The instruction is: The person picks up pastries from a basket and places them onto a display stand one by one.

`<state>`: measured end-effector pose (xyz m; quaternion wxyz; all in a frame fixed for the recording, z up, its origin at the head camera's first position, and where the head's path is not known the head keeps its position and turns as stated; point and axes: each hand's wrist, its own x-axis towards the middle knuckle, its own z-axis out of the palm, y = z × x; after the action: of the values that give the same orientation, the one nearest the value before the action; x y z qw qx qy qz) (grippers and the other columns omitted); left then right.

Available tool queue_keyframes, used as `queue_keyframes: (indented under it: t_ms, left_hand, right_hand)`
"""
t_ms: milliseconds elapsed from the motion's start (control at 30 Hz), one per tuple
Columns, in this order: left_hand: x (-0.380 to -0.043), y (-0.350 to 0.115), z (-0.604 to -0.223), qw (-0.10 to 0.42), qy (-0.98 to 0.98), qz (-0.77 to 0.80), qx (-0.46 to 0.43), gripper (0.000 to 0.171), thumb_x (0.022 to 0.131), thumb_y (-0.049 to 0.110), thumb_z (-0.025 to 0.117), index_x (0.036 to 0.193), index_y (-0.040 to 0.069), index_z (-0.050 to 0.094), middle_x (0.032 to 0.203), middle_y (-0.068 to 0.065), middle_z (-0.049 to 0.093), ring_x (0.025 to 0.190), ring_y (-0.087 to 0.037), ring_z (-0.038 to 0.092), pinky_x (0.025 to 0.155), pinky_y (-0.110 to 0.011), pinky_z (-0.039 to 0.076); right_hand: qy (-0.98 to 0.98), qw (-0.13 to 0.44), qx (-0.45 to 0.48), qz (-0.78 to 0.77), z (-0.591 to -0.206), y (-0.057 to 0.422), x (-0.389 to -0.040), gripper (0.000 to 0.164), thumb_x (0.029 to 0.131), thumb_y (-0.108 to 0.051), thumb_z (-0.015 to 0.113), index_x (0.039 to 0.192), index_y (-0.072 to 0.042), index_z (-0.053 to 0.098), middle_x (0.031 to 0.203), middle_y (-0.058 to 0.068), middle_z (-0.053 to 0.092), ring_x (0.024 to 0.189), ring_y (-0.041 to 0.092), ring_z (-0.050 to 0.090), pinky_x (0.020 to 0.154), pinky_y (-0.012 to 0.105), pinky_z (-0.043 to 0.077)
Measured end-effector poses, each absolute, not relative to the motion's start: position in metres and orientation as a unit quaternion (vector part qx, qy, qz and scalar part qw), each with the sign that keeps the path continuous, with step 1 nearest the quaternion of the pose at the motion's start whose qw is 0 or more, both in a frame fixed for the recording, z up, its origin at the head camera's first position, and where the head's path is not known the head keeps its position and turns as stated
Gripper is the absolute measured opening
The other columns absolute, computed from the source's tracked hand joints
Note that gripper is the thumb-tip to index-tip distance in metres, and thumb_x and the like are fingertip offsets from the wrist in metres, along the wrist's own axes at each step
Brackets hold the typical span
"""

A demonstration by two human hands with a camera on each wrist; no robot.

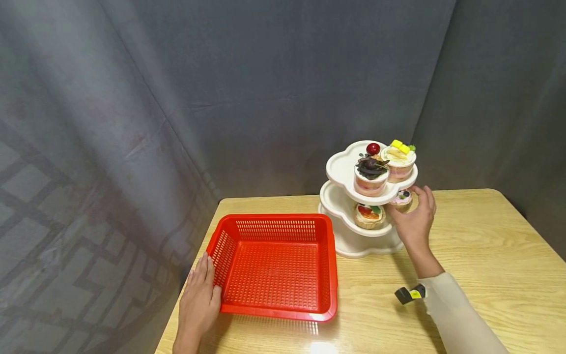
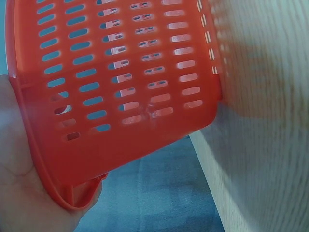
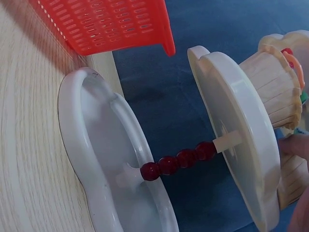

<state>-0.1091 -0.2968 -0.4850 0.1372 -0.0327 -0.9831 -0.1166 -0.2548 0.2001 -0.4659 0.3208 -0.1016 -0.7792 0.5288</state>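
My right hand (image 1: 413, 219) pinches a small tart (image 1: 402, 198) topped with pale pink cream and a dark berry, at the right side of the middle tier of a white three-tier stand (image 1: 339, 169). Beside it on that tier sits a fruit tart (image 1: 369, 216) with red and orange slices; its pleated side (image 3: 273, 87) shows in the right wrist view. Two dessert cups stand on the top tier: one with dark chocolate (image 1: 370, 178), one with yellow cubes (image 1: 399, 162). My left hand (image 1: 199, 295) rests with extended fingers on the left rim of a red plastic basket (image 1: 276, 316).
The basket's perforated floor (image 1: 274, 275) is bare. A red cherry (image 1: 373, 148) lies on the top tier behind the chocolate cup. Red beads (image 3: 177, 162) form the stand's post above its lowest tier (image 3: 77, 130). Grey curtains (image 1: 287, 98) hang behind the wooden table (image 1: 486, 255).
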Motion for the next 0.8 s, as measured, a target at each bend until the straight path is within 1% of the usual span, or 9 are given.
queue_keyframes:
  t_ms: [233,533,667,800]
  left_hand:
    - [-0.1099,-0.2982,-0.4847,0.135,-0.983,-0.118,-0.034,0.063,0.096,0.012,0.049,0.153,-0.009,0.033,0.165,-0.021,0.025,0.152,-0.037,0.023,0.120,-0.055,0.024]
    - [-0.1093,-0.2992,-0.4846,0.137,-0.983,-0.120,-0.036,0.062,0.096,0.011,0.050,0.153,-0.009,0.034,0.164,-0.021,0.026,0.152,-0.037,0.024,0.119,-0.056,0.025]
    - [-0.1099,-0.2993,-0.4851,0.136,-0.983,-0.119,-0.035,0.062,0.096,0.011,0.050,0.153,-0.009,0.034,0.164,-0.021,0.026,0.152,-0.037,0.023,0.120,-0.055,0.025]
    - [-0.1106,-0.2991,-0.4845,0.131,-0.984,-0.117,-0.033,0.062,0.096,0.011,0.050,0.153,-0.009,0.034,0.164,-0.021,0.025,0.152,-0.038,0.023,0.119,-0.056,0.025]
  right_hand:
    - [-0.771,0.324,-0.090,0.540,-0.4670,0.2018,-0.2588,0.068,0.075,-0.009,0.086,0.133,0.005,0.053,0.154,0.024,0.039,0.148,0.036,0.028,0.123,0.052,0.016]
    - [-0.771,0.321,-0.087,0.543,-0.4706,0.2031,-0.2631,0.070,0.075,-0.007,0.085,0.136,0.003,0.054,0.143,0.023,0.050,0.137,0.039,0.042,0.120,0.050,0.026]
    - [-0.775,0.316,-0.086,0.541,-0.4709,0.2040,-0.2641,0.070,0.075,-0.007,0.085,0.137,0.002,0.053,0.142,0.022,0.052,0.136,0.039,0.044,0.119,0.050,0.028]
    - [-0.778,0.303,-0.088,0.544,-0.4701,0.2043,-0.2640,0.071,0.076,-0.007,0.084,0.139,0.002,0.052,0.144,0.023,0.050,0.137,0.041,0.043,0.119,0.052,0.027]
